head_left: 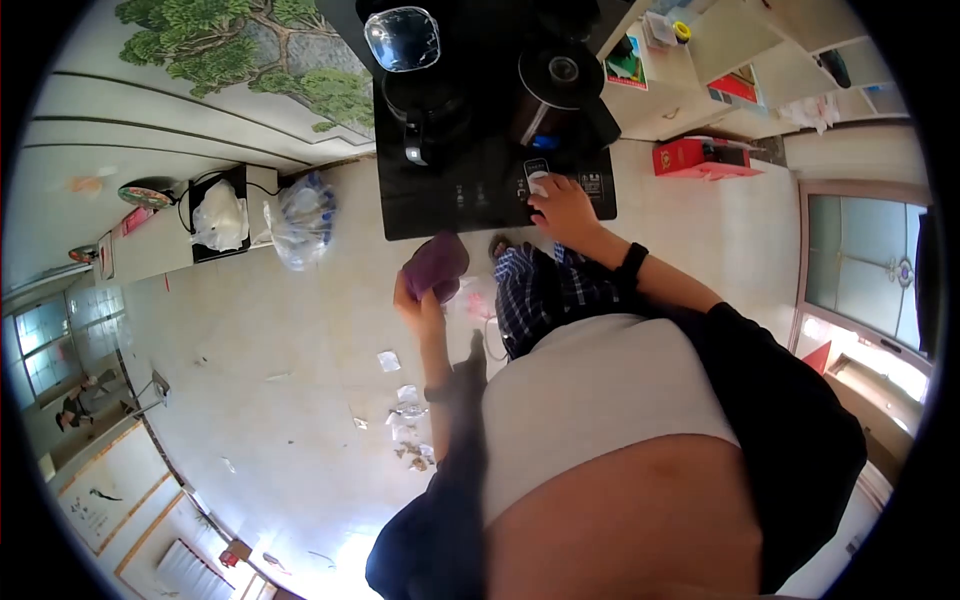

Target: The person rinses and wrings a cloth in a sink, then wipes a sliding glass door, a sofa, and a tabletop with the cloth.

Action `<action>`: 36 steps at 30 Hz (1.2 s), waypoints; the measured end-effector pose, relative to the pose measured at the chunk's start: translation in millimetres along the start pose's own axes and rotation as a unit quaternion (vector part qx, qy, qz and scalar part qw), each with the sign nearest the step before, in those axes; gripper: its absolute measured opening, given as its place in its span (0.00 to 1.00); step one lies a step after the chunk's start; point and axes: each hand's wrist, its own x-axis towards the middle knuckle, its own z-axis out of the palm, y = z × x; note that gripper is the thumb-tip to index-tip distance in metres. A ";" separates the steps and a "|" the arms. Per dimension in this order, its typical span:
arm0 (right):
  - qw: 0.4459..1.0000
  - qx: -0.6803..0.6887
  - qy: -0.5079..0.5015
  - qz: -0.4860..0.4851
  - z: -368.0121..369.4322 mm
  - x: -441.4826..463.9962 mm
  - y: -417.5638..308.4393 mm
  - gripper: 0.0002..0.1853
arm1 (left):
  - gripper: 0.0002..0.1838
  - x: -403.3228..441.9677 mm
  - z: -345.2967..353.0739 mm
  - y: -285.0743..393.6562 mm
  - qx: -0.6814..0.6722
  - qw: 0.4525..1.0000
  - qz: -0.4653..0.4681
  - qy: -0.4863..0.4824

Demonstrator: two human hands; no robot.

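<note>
Over on the left, a clear plastic bag (302, 222) sits on the pale floor (250, 350), and farther along some paper scraps (405, 428) lie scattered. Next comes the person's left hand (417, 302), closed around a folded purple cloth (437, 265), held up just off the near edge of the black table (435, 205). On that table stands a dark pot (425, 105), its handle toward the person; to its right is a black-lidded kettle (560, 85). In front of the kettle, the right hand (568, 210) has its fingers bent down at the panel; I can't tell whether they pinch anything. Farther right, a red box (700, 158) rests on the floor.
</note>
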 end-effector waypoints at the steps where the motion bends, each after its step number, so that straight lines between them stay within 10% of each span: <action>1: 1.000 -0.008 0.009 -0.006 1.3 -4.9 3.3 0.14 | 0.12 1.5 -0.3 -0.8 0.013 1.000 0.002 -0.012; 23: 0.981 0.154 -0.036 0.112 -1.7 -16.9 18.7 0.22 | 0.13 -6.8 38.4 -6.0 0.056 0.987 -0.005 -0.149; 31: 0.873 0.396 -0.224 0.175 -56.3 -78.2 36.6 0.22 | 0.14 -25.0 32.0 -28.1 0.109 0.981 -0.027 -0.157; 36: 0.701 0.615 -0.270 0.241 -51.5 -92.9 40.3 0.16 | 0.13 -18.5 33.8 -32.9 0.104 0.988 -0.016 -0.113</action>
